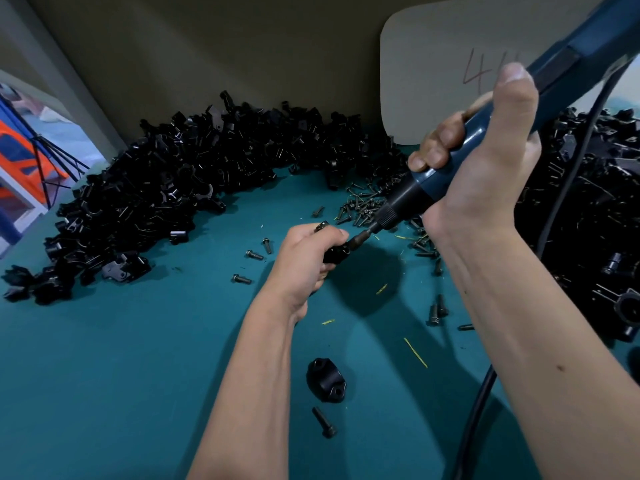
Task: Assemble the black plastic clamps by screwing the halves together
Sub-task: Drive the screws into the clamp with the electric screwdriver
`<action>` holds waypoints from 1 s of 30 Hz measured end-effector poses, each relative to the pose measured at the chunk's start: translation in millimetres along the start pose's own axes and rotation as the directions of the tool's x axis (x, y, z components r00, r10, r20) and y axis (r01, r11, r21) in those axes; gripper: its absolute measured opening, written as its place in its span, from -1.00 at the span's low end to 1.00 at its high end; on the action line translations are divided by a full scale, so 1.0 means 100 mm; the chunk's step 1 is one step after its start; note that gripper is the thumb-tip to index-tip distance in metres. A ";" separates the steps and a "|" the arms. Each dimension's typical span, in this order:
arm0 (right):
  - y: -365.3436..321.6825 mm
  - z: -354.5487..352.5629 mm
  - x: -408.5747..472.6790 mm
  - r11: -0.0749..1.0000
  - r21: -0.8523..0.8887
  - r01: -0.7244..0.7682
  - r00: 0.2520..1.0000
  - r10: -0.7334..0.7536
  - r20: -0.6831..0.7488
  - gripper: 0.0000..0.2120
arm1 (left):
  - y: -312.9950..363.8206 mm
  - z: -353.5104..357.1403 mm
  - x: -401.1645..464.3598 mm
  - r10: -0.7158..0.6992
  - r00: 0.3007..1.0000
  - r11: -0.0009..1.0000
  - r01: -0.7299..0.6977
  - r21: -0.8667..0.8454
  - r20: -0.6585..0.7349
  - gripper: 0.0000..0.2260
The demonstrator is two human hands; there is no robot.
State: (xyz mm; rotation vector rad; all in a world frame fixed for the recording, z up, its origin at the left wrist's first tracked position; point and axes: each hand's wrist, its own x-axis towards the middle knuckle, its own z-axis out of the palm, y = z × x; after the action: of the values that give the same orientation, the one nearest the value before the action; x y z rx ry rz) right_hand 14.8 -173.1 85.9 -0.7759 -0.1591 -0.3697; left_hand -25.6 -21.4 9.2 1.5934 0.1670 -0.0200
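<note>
While the desk [121, 358] carries a pile [166, 188] of halves beyond the clamp [337, 252], the right hand [485, 161] grasps the driver [450, 157], its bit at the clamp, which the left hand [304, 258] fingers clench above the desk. Step in hand: driving a screw. Next, probably seat it fully; a spare half [325, 379] and screw [323, 422] lie nearer than the clamp.

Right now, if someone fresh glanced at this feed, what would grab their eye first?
Probably the blue electric screwdriver, gripped by the right hand at upper right, its bit meeting the black clamp that the left hand holds at centre. Next, the big heap of black clamp parts curving along the back of the teal table. A lone clamp half and bolt lie near the front.
</note>
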 end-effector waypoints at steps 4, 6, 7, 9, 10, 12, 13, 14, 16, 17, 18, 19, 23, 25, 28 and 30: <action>0.00 -0.01 0.01 1.000 0.014 -0.013 1.000 0.013 -0.012 -0.65 | 0.02 -0.01 -0.02 -0.016 1.000 1.000 0.016 0.011 0.007 -0.77; 0.01 -0.02 0.01 1.000 0.023 -0.019 0.999 0.019 -0.029 -0.64 | 0.02 0.01 -0.02 -0.020 1.000 1.000 0.020 0.013 -0.006 -0.72; 0.01 -0.03 0.01 1.000 0.025 -0.018 0.999 0.019 -0.036 -0.64 | 0.01 0.01 -0.01 -0.022 1.000 1.000 0.023 0.019 -0.015 -0.70; 0.02 -0.03 0.00 1.000 0.022 -0.003 1.000 0.003 -0.030 -0.63 | 0.01 0.03 -0.01 -0.025 0.999 0.999 0.026 0.031 -0.026 -0.67; 0.03 -0.03 0.00 1.000 0.017 0.007 1.000 -0.007 -0.021 -0.62 | 0.02 0.03 -0.01 -0.025 0.999 0.999 0.026 0.031 -0.025 -0.67; 0.03 -0.01 -0.01 1.000 0.012 0.017 1.000 -0.017 -0.005 -0.61 | 0.02 0.03 -0.02 -0.023 0.999 0.999 0.023 0.023 -0.027 -0.69; 0.03 -0.01 -0.01 1.000 0.013 0.015 1.000 -0.015 -0.003 -0.62 | 0.02 0.03 -0.02 -0.021 0.999 1.000 0.022 0.021 -0.033 -0.69; 0.03 -0.02 -0.02 1.000 0.015 0.009 1.000 -0.009 -0.006 -0.62 | 0.02 0.02 -0.02 -0.019 0.999 1.000 0.019 0.023 -0.038 -0.68; 0.03 -0.05 -0.02 1.000 0.022 -0.005 1.000 0.005 -0.022 -0.64 | 0.02 0.03 -0.02 -0.014 0.999 0.999 0.016 0.034 -0.030 -0.66; 0.03 -0.07 -0.02 1.000 0.024 -0.010 0.999 0.010 -0.036 -0.65 | 0.02 0.03 -0.02 -0.015 1.000 0.999 0.015 0.039 -0.024 -0.65; 0.03 -0.08 -0.02 1.000 0.027 -0.014 0.998 0.016 -0.053 -0.65 | 0.02 0.03 -0.02 -0.016 1.000 0.999 0.017 0.042 -0.022 -0.65; 0.03 -0.09 -0.02 0.999 0.030 -0.021 0.997 0.023 -0.073 -0.64 | 0.02 0.03 -0.02 -0.018 1.000 0.999 0.019 0.044 -0.024 -0.65; 0.03 -0.11 -0.02 0.998 0.057 -0.042 0.991 0.049 -0.126 -0.64 | 0.02 0.03 -0.03 -0.018 0.999 0.999 0.019 0.031 -0.041 -0.67; 0.04 -0.12 -0.01 0.996 0.071 -0.048 0.990 0.057 -0.131 -0.64 | 0.01 0.03 -0.02 -0.010 0.998 1.000 0.011 0.014 -0.057 -0.67; 0.04 -0.12 -0.01 0.996 0.071 -0.048 0.990 0.057 -0.132 -0.63 | 0.00 0.04 -0.02 -0.003 0.998 1.000 0.005 0.021 -0.061 -0.68; 0.04 -0.12 -0.01 0.997 0.057 -0.046 0.990 0.053 -0.130 -0.63 | 0.00 0.04 -0.01 0.001 0.998 1.000 0.001 0.027 -0.060 -0.67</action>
State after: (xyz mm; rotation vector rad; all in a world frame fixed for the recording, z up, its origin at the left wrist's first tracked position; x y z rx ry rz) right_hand 15.3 -179.0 74.8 -0.6983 -0.0259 -0.3672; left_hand -26.5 -25.8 8.9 1.6217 0.2145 0.0260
